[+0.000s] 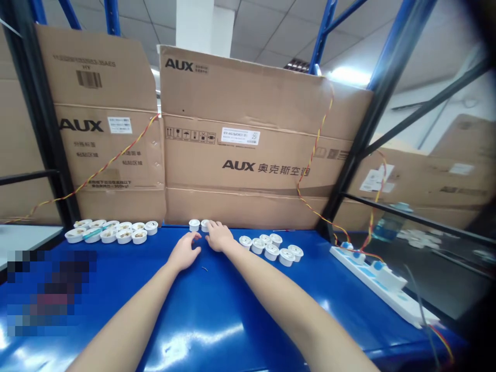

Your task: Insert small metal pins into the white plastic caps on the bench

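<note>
Two small white round cups stand side by side at the back edge of the blue table, below the cardboard. My right hand [219, 236] has its fingers and thumb around the right-hand cup [205, 226], partly covering it. Close by on the left is the other cup [194, 225]. Just in front of it, my left hand [186, 252] is held with thumb and fingers apart and nothing between them. A group of several similar white cups [272, 252] with pale tops lies right of my right hand.
At the back left, several white cups [109, 236] hold brownish contents, with a teal pen-like object [94, 232] across them. A white power strip [383, 284] with plugs runs along the right side. Cardboard panels [248, 170] wall the back; a red-yellow wire [320, 129] hangs there.
</note>
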`<state>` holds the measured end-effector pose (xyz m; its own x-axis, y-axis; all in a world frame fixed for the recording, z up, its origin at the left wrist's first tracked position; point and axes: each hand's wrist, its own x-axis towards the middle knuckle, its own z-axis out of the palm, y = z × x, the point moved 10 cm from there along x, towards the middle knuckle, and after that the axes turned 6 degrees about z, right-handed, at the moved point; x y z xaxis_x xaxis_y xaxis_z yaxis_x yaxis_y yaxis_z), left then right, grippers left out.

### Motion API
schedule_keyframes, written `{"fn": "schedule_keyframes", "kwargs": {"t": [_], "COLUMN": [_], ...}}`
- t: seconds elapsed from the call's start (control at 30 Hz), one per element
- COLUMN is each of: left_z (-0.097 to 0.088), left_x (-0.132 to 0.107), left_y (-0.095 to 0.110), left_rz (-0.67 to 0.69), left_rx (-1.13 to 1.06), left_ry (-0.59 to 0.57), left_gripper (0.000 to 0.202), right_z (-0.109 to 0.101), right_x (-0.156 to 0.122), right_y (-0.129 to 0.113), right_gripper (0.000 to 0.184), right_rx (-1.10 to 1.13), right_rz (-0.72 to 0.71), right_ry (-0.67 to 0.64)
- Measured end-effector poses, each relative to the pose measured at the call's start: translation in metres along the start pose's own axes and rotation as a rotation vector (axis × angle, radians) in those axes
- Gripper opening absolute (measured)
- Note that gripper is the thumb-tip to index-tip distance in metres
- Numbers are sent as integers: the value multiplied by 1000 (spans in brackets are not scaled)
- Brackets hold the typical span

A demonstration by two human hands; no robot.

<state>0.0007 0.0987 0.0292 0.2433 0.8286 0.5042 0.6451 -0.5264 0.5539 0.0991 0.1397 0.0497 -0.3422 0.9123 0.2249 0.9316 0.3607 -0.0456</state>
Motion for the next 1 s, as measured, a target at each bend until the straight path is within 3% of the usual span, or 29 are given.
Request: {"fn": "schedule_keyframes", "kwargs": {"t": [0.07, 0.17, 0.27, 0.4, 0.5, 0.73, 1.0], "left_z": [-1, 1, 10, 14, 12, 10, 10], "left_x": [0, 0, -1, -3, -4, -5, -5], "left_y": [2, 7, 8, 11, 13, 19, 19], "left_rz": [24, 68, 58, 39, 31, 41, 35], "left_rx": [10, 44, 85, 117, 129, 156, 144], "left_ry": [15, 5, -94, -179, -174, -172, -181], "left_gripper": [44, 60, 55, 50, 52, 48, 48], "right_z": [1, -9, -31, -25, -22, -13, -9], "right_x": [-7, -40, -75, -99, -102, -95, -90], "right_y": [4, -1, 10, 1, -16, -22, -14], "right_gripper": [44, 47, 47, 25, 22, 22, 6], "right_rx": [68, 298, 541, 541, 493, 466, 428], "right_rz": [-48, -244, -296, -385, -468, -340, -284], "right_ry": [-9, -5, 94, -62, -114, -67, -58]}}
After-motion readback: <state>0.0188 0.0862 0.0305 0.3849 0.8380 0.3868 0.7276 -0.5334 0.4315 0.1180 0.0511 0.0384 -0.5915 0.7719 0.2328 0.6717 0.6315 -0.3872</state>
